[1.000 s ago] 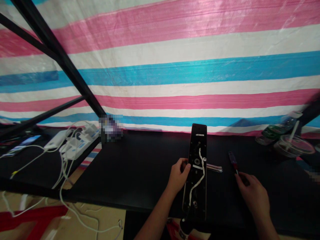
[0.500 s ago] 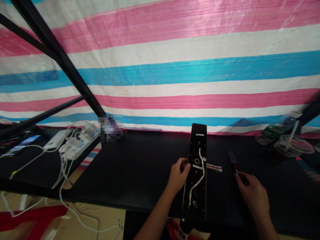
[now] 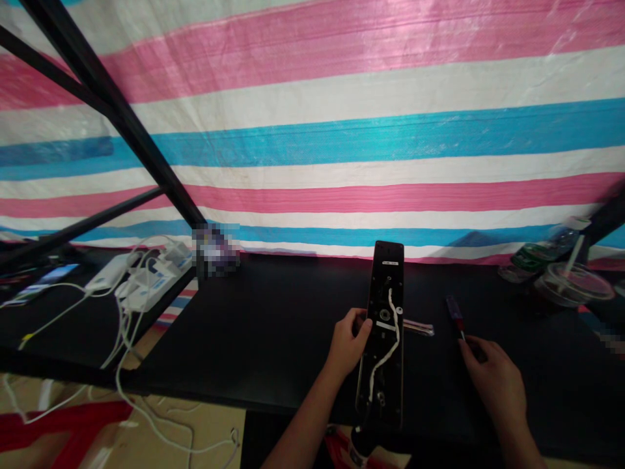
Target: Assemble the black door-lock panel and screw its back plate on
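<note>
A long black door lock panel [image 3: 390, 384] stands tilted at the table's front edge, its back side towards me. Along it runs a white sleeved cable [image 3: 396, 326], bending down to the lower end. My left hand [image 3: 350, 342] grips the panel's left edge, thumb on the near face and fingers behind it. To the right, my right hand [image 3: 495, 378] is closed on the shaft end of a screwdriver [image 3: 454, 314]. Its purple-red handle points away from me. Partly hidden behind the panel lies a small clear packet [image 3: 418, 327].
A plastic bottle [image 3: 532, 256] and a lidded cup [image 3: 566, 286] with a straw stand at the right back. Power strips [image 3: 153, 280] with white cables and a phone [image 3: 43, 284] lie on the left table [image 3: 29, 332]. A black metal frame [image 3: 131, 143] slants before the striped sheet [image 3: 342, 143].
</note>
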The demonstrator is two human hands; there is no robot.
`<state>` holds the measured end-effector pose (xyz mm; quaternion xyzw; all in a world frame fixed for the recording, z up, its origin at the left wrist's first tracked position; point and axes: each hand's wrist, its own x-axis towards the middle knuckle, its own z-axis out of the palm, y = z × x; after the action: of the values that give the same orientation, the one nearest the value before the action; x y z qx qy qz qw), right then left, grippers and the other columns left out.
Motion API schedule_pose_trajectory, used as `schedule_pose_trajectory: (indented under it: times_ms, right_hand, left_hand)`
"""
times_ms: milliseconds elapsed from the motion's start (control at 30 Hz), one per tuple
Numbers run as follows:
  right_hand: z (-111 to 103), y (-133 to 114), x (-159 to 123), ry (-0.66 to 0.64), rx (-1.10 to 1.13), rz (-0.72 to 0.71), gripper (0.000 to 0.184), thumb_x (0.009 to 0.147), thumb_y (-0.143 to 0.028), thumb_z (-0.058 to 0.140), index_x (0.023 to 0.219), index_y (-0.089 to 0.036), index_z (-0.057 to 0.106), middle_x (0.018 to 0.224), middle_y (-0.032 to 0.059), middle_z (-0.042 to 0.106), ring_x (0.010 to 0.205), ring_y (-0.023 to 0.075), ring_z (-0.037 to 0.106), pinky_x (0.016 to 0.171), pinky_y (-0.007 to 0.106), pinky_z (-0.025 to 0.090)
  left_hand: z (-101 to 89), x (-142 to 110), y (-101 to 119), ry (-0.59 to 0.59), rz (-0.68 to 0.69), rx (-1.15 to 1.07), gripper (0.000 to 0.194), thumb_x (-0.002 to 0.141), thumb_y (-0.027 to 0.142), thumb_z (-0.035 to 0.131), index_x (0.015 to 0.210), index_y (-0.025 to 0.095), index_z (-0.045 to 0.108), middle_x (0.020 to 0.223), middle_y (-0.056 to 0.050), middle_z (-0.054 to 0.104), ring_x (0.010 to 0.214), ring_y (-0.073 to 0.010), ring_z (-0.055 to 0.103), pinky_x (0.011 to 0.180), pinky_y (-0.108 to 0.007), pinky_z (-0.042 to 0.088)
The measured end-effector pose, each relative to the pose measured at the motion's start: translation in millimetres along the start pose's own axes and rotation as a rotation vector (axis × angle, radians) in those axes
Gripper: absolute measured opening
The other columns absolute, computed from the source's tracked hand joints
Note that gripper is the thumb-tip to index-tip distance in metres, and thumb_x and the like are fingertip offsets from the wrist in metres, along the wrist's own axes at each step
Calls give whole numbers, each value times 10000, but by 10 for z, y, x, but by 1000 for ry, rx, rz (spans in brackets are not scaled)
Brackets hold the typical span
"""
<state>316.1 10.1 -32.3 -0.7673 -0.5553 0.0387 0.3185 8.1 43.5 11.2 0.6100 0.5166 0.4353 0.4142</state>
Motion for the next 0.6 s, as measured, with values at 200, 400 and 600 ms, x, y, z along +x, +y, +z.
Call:
schedule_pose_trajectory:
  times_ms: [200, 400, 600]
  right_hand:
    - [-23, -37, 3, -1, -18, 4, 554, 853, -624, 431, 939, -160, 722, 892, 111, 687, 652, 227, 618, 622, 363, 483]
    - [-16, -23, -5, 5, -14, -4, 556, 869, -622, 426, 949, -157, 720, 884, 109, 684, 656, 228, 622, 608, 355, 476]
    - [-7, -3, 6, 8, -17, -8, 581, 866, -644, 428, 953, -151, 723, 891, 107, 686, 642, 216, 618, 610, 351, 479]
  left_hand:
    - [0, 0, 8, 0, -5, 0, 329, 943, 425, 522, 1072, 158, 664, 737, 3, 619, 689, -155, 567, 665, -268, 428]
    - [-2, -2, 2, -1, -7, -3, 337, 945, 431, 518, 1079, 157, 663, 735, 2, 618, 690, -159, 565, 665, -272, 427]
    - [1, 0, -23, 2, 5, 1, 331, 949, 426, 522, 1083, 161, 667, 758, -1, 625, 707, -157, 571, 679, -269, 429]
